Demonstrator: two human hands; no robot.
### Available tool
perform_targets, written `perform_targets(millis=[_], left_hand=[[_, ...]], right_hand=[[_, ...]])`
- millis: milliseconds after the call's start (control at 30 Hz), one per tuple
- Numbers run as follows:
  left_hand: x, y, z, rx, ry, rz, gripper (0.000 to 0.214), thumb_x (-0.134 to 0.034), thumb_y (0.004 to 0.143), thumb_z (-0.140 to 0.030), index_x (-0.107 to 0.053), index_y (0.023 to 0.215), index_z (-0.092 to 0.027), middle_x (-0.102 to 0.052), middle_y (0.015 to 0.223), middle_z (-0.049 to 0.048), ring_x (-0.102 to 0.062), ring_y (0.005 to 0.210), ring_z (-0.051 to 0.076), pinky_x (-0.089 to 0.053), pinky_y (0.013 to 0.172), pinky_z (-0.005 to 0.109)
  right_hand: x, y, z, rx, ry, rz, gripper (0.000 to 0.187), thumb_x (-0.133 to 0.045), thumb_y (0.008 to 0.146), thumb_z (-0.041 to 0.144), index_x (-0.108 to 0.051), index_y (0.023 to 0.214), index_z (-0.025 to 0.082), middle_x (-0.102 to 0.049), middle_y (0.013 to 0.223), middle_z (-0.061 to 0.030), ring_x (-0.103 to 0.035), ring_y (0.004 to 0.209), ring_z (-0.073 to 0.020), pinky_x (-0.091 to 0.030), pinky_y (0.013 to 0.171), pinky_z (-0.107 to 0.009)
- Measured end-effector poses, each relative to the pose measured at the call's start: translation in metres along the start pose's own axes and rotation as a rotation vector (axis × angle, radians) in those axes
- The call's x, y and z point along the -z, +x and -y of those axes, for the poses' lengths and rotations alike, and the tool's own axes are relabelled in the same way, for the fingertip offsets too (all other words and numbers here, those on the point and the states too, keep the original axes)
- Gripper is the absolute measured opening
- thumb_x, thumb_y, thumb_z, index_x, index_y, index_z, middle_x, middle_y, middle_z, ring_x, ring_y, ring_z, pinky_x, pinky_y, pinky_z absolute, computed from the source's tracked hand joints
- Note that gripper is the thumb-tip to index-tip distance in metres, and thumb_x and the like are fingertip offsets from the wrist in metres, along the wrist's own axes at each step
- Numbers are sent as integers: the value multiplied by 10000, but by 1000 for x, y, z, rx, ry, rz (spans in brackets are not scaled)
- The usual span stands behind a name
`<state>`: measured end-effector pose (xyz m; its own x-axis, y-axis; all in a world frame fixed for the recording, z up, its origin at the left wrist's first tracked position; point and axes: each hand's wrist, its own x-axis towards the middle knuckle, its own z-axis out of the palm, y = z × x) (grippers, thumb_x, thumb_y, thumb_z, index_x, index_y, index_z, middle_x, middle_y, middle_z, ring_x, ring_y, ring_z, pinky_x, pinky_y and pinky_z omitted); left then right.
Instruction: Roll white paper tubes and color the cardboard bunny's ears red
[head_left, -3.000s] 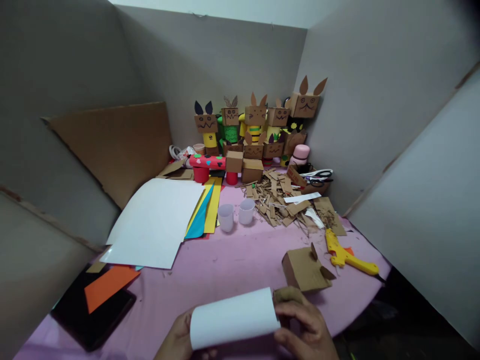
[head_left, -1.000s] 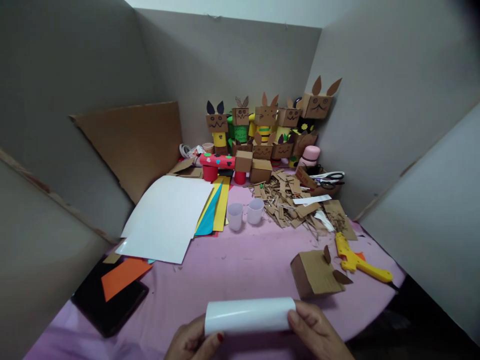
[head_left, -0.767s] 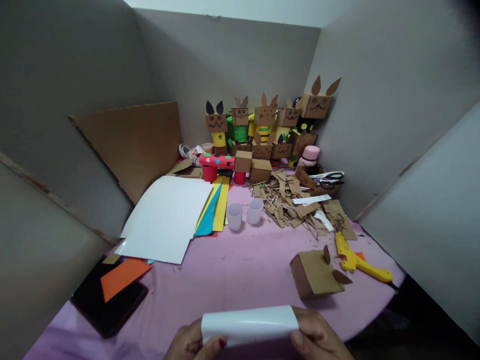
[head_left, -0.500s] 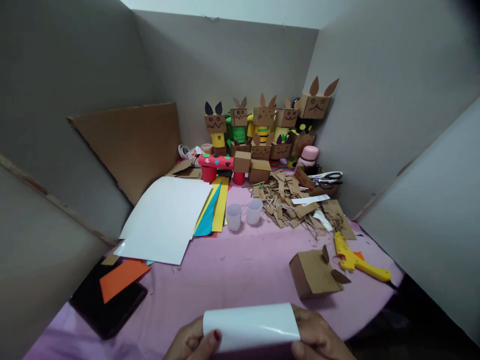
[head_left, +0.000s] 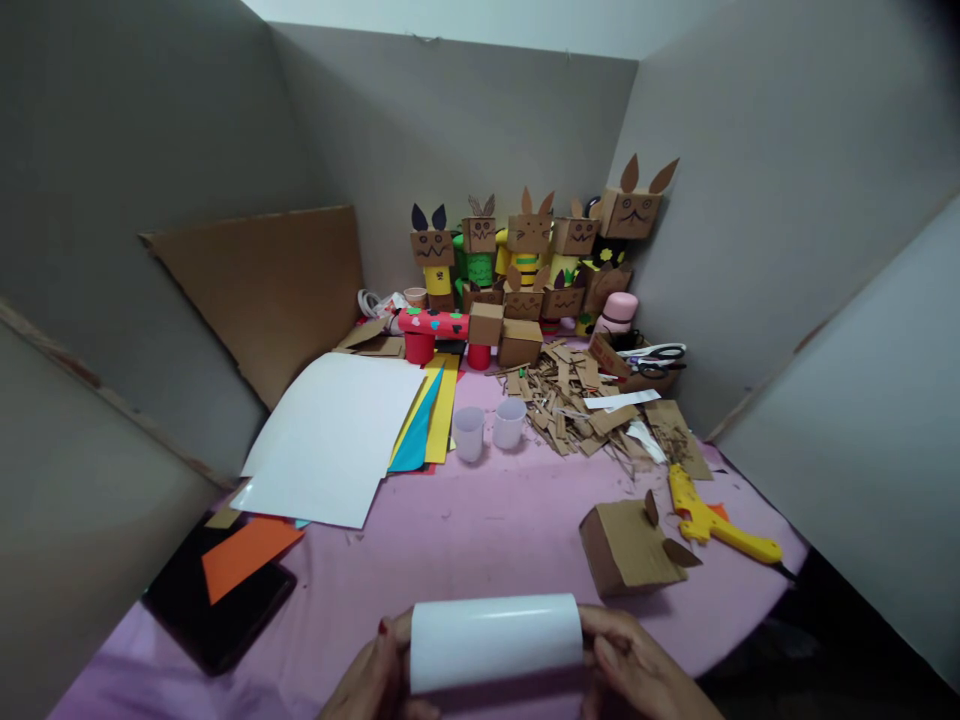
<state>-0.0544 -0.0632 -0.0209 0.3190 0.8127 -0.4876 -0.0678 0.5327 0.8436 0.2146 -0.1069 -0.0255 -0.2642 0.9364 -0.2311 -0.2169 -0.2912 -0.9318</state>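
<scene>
A curled sheet of glossy white paper (head_left: pixel 495 640) forms a wide roll at the bottom centre. My left hand (head_left: pixel 375 680) grips its left end with fingers wrapped behind it. My right hand (head_left: pixel 637 675) grips its right end, thumb on top. Just beyond the roll, to the right, a cardboard box with two ear flaps (head_left: pixel 630 545) lies on the pink table (head_left: pixel 465 540). A yellow glue gun (head_left: pixel 712 525) lies to the right of that box.
A large white sheet (head_left: pixel 330 435) lies over coloured papers at the left, with two clear cups (head_left: pixel 487 430) beside it. Cardboard scraps (head_left: pixel 585 400), scissors (head_left: pixel 652 355) and several cardboard bunny figures (head_left: pixel 525 250) fill the back. An orange sheet (head_left: pixel 244 550) lies on a black pad. Grey walls enclose the table.
Over the last three seconds the white paper went from a loosely bent sheet to a tighter roll between both hands; it flattened briefly, then curled again. The view shifted slightly left.
</scene>
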Motion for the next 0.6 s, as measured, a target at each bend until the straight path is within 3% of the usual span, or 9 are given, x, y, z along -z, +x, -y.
perform_targets(millis=[167, 300, 400, 600], left_hand=[[-4, 1, -9, 49, -108, 176, 833, -430, 656, -860, -690, 1073, -187, -771, 875, 104, -677, 744, 244, -410, 501, 234], [-8, -4, -12, 53, -108, 142, 767, -453, 701, -816, -682, 1085, -192, -752, 992, 90, -661, 865, 231, -437, 568, 215], [-10, -4, -14, 59, -107, 123, 725, -426, 760, -775, -652, 1134, -198, -728, 1051, 89, -634, 962, 239, -459, 608, 222], [-11, -3, -18, 127, -81, 63, 670, -472, 773, -735, -660, 1083, -171, -690, 904, 71, -603, 879, 209, -485, 614, 239]], right_hand=[[1, 9, -3, -91, 206, 87, 576, -628, 765, 635, -688, 1121, 185, -695, 871, -69, -590, 537, -92, -502, 475, -183], [-3, 15, 1, -146, 460, 149, 489, -613, 824, 562, -669, 1121, 178, -716, 944, -107, -686, 780, -164, -533, 497, -159], [-4, 18, 2, -181, 510, 165, 466, -596, 849, 538, -646, 1118, 161, -712, 1030, -130, -691, 920, -207, -546, 503, -160], [-4, 21, 0, -215, 570, 180, 430, -616, 844, 520, -644, 1068, 154, -729, 988, -109, -702, 930, -220, -570, 489, -159]])
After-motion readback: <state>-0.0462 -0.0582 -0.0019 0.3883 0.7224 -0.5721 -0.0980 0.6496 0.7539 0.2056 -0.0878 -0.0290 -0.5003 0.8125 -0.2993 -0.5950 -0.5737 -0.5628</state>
